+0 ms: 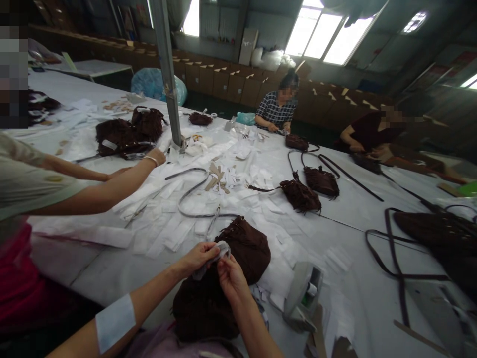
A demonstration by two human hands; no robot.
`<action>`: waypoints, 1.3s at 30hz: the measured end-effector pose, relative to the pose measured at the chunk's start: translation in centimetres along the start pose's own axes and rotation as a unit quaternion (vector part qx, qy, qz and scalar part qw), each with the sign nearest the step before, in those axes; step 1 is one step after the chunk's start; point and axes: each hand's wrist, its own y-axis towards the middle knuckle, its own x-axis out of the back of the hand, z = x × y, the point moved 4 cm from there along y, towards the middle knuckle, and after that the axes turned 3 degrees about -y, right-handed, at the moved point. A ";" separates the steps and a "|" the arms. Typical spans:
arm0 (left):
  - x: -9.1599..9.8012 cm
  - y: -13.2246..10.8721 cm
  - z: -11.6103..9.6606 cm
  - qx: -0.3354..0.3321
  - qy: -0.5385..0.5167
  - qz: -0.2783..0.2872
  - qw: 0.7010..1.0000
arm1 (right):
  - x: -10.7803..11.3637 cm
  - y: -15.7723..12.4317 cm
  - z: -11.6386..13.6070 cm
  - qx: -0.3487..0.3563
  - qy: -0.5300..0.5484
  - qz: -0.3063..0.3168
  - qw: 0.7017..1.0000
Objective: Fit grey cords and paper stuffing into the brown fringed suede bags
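Note:
My left hand (201, 257) pinches one side of a greyish-white piece of thin wrapping (222, 247), which is bent into a loop. On its other side the fingers of my right hand (231, 279) are closed on the same piece. Whether a strap lies inside the wrapping I cannot tell. Just beyond my hands a dark brown fringed bag (251, 248) lies on the table, with a long strap (181, 201) curving away from it. More dark brown bag material (203, 308) sits below my hands, close to my body.
A grey tape dispenser (303, 293) stands to the right. White paper strips (171, 223) cover much of the table (357, 258). Several brown bags (320, 181) with straps lie further right. A co-worker's arms (122, 186) reach in from the left, near a metal post (169, 74). Two people sit opposite.

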 end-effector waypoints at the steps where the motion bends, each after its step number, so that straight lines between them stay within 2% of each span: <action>1: 0.2 0.3 0.3 0.005 -0.015 -0.017 1.000 | -0.1 -0.2 0.0 -0.008 0.002 0.004 1.000; 3: 0.5 0.8 1.2 0.021 -0.059 -0.037 0.997 | -0.2 -0.7 0.1 -0.008 -0.024 0.003 1.000; 5: 0.8 1.2 2.0 0.037 -0.111 -0.049 0.992 | 0.1 -1.1 0.6 0.040 -0.127 -0.021 0.991; 6: 0.8 1.3 2.3 0.044 -0.134 -0.053 0.989 | 0.3 -1.2 0.9 0.081 -0.202 -0.036 0.975; 8: 0.7 1.6 3.0 0.056 -0.169 -0.057 0.982 | 0.3 -1.4 1.5 0.159 -0.345 -0.051 0.924; 10: 0.4 1.8 3.4 0.062 -0.190 -0.056 0.978 | 0.3 -1.4 1.7 0.208 -0.435 -0.045 0.875; 13: -0.2 2.1 3.7 0.065 -0.216 -0.057 0.973 | 0.1 -1.3 1.9 0.276 -0.488 -0.037 0.827; 15: -0.5 2.1 3.6 0.065 -0.230 -0.055 0.970 | 0.0 -1.2 2.0 0.312 -0.500 -0.030 0.807; 21: -1.3 1.6 2.7 0.065 -0.225 -0.052 0.971 | -0.2 -1.2 2.4 0.334 -0.521 -0.030 0.785; 24: -1.4 1.2 2.2 0.047 -0.144 -0.065 0.986 | -0.3 -1.4 2.5 0.339 -0.547 -0.038 0.764; 28: -1.7 1.0 1.8 0.022 -0.001 -0.088 0.996 | -0.4 -1.7 2.5 0.336 -0.559 -0.047 0.757; 32: -2.3 0.9 1.7 -0.008 0.008 -0.121 0.993 | -0.5 -1.8 2.5 0.333 -0.561 -0.068 0.755; 35: -2.5 0.6 1.4 0.001 0.000 -0.096 0.995 | -0.4 -2.0 2.4 0.333 -0.558 -0.086 0.755; 39: -2.1 -0.3 0.3 0.021 0.069 -0.028 0.997 | -0.1 -2.6 2.2 0.332 -0.561 -0.085 0.753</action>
